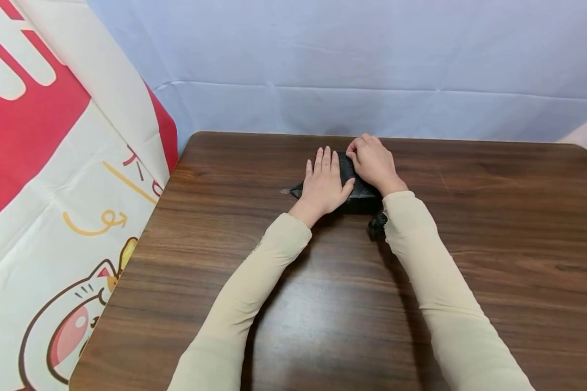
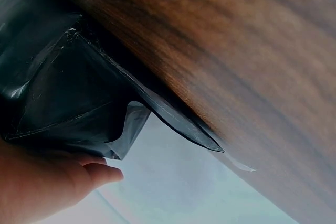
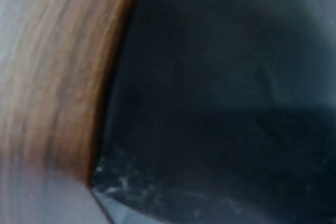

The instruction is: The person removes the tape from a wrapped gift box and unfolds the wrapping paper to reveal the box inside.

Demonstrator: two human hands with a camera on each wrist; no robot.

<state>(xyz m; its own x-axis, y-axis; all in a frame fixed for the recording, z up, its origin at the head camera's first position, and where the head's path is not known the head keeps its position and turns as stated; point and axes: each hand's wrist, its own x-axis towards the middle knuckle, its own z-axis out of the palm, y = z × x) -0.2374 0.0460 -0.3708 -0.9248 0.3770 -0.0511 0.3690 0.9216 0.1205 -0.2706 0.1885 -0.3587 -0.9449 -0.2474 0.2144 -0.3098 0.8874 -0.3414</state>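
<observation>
A box-shaped parcel wrapped in black plastic (image 1: 364, 200) sits toward the back of the wooden table. My left hand (image 1: 324, 187) rests flat on its top with straight fingers. With curled fingers, my right hand (image 1: 373, 164) pinches at the parcel's upper right side; its fingertips partly hide the spot. In the left wrist view, the folded end of the black parcel (image 2: 68, 87) shows creases and a pointed flap (image 2: 184, 127) along the table. A clear strip (image 2: 244, 167) sticks out past that flap. The right wrist view is filled mostly by the parcel's dark side (image 3: 220, 93).
The brown wood-grain table (image 1: 323, 320) has rounded corners. A pale blue cloth (image 1: 352, 65) hangs behind it, and a printed white and red cloth (image 1: 44, 146) hangs at the left. A small black device (image 1: 378, 225) is beneath the right cuff.
</observation>
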